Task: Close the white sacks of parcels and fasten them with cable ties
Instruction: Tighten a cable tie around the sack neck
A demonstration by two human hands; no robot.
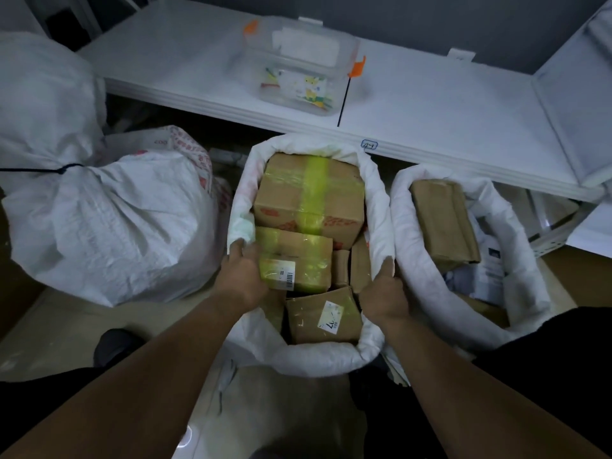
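1. At far left a bulging white woven plastic sack [109, 220] lies on the floor, its neck gathered and cinched by a thin black cable tie [63, 168].
2. The left hand [243, 273] grips the left side of the rolled rim of the open white woven sack in the middle [318, 356], fingers curled over the rim beside a box.
3. This middle sack stands on the floor between the person's forearms, its mouth wide open. It is packed with brown cardboard boxes [309, 200], several of them banded in yellow-green tape.
4. The right hand [385, 289] clasps the right side of the same rim, thumb on top.
5. Touching it on the right stands a second open white sack [414, 226] holding a brown paper-wrapped parcel [443, 220].
6. Behind the sacks runs a white shelf [430, 104] carrying a clear plastic container with orange clips [304, 64].
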